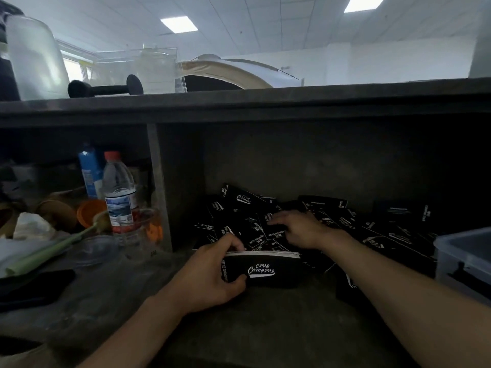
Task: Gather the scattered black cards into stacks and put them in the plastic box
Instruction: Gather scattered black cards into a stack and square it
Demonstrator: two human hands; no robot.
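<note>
Left hand: fingers curled round the gathered card stack, long axis left-right. Right hand: fingers lay flat on loose black cards just beyond. Plastic box sat right of them, nearer the right hand.

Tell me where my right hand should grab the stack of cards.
Grip the stack at its free right end, probably from the right: the left hand holds the left end, and it stands on edge, so thumb and fingers can pinch both faces.
</note>
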